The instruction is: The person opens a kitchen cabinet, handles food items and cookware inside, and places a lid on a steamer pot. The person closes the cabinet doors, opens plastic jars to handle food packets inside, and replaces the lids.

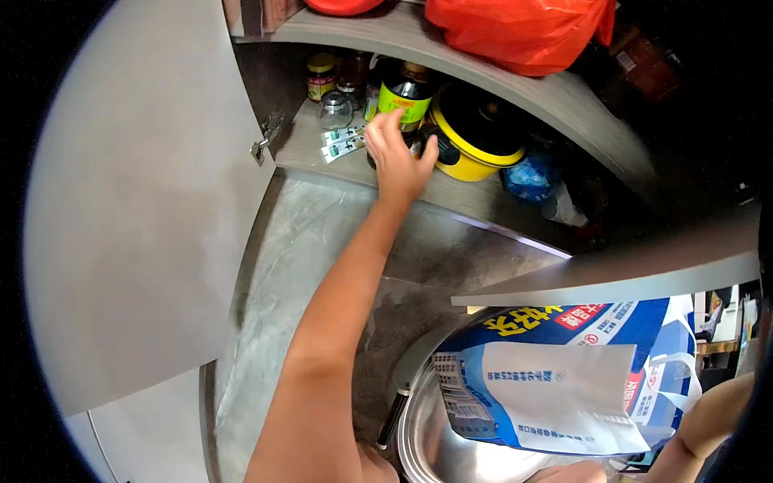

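Observation:
My left hand reaches into a low cabinet with its fingers apart. Its fingertips are in front of a dark bottle with a bright green label; whether they touch it I cannot tell. Close to the thumb is a yellow pot with a black lid and side handle. White and green sachets lie left of the fingers, near a small glass jar and a yellow-lidded jar. At the lower right, my right forearm shows beside a blue and white printed bag; the right hand's fingers are hidden.
A pale cabinet door stands open at left on a metal hinge. Red plastic bags sit on the upper shelf. Right of the yellow pot is a blue plastic bundle. Below, a shiny metal pot is partly covered.

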Demonstrator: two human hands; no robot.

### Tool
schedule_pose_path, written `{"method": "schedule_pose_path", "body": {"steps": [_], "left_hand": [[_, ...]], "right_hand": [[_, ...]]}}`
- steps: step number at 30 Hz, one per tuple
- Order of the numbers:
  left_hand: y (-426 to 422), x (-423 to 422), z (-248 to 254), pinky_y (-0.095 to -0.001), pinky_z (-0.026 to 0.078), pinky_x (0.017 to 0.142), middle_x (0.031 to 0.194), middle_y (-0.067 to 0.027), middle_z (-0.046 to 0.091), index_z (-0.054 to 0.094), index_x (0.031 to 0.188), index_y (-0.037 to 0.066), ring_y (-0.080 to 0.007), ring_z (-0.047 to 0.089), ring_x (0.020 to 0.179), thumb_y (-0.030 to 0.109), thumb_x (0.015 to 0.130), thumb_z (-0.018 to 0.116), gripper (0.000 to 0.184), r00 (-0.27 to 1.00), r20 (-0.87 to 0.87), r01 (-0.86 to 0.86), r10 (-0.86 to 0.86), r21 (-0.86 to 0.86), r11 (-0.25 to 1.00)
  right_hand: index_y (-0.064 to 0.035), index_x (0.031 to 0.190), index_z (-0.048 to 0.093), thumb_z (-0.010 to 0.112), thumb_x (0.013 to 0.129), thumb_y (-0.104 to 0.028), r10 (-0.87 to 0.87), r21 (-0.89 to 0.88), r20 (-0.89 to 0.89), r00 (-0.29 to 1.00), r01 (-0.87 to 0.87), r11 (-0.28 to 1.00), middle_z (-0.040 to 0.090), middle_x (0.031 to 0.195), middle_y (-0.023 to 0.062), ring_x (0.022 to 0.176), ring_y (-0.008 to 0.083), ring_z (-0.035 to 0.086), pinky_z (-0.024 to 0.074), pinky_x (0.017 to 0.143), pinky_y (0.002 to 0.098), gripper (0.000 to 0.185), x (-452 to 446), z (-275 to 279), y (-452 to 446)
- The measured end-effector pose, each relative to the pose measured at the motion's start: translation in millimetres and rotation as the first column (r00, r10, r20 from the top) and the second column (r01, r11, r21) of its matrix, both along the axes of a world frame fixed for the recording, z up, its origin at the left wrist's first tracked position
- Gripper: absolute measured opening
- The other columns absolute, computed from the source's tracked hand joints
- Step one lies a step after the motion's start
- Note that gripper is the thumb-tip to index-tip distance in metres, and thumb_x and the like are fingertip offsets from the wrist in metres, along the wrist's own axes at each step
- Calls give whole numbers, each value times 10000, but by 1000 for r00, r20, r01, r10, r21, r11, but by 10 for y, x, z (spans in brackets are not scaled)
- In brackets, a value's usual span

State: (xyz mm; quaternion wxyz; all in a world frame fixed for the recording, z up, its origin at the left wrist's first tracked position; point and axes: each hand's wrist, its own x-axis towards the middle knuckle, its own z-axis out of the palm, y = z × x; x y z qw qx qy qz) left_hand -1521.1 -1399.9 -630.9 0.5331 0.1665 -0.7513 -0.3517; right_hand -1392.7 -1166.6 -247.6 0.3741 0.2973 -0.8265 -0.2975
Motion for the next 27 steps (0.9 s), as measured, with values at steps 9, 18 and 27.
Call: {"method": "schedule_pose_path", "body": {"steps": [9,18,27], "left_hand": [[729,82,18,-381,485,725,950,-143,536,555,972,21,-314,588,821,35,751,582,222,748,18,661,-663,-107,743],[723,131,-128,-388,478,625,800,-143,549,570,879,9,-317,579,693,32,761,545,122,696,193,710,-692,-39,703],[594,251,57,-347,482,636,739,-122,591,595,833,20,-250,590,668,49,754,536,102,655,95,735,-749,146,662]], "right_hand": [[-94,980,661,717,779,-386,192,236,-54,980,-174,956,499,871,98,502,108,469,352,374,232,359,-120,100,182],[-125,942,661,704,770,-411,198,158,-118,973,-179,971,498,887,89,614,153,568,460,422,255,336,-99,-4,156],[-36,1033,586,670,812,-207,395,70,-143,907,-389,919,567,1134,145,888,292,609,478,720,360,292,-412,-65,94]]}}
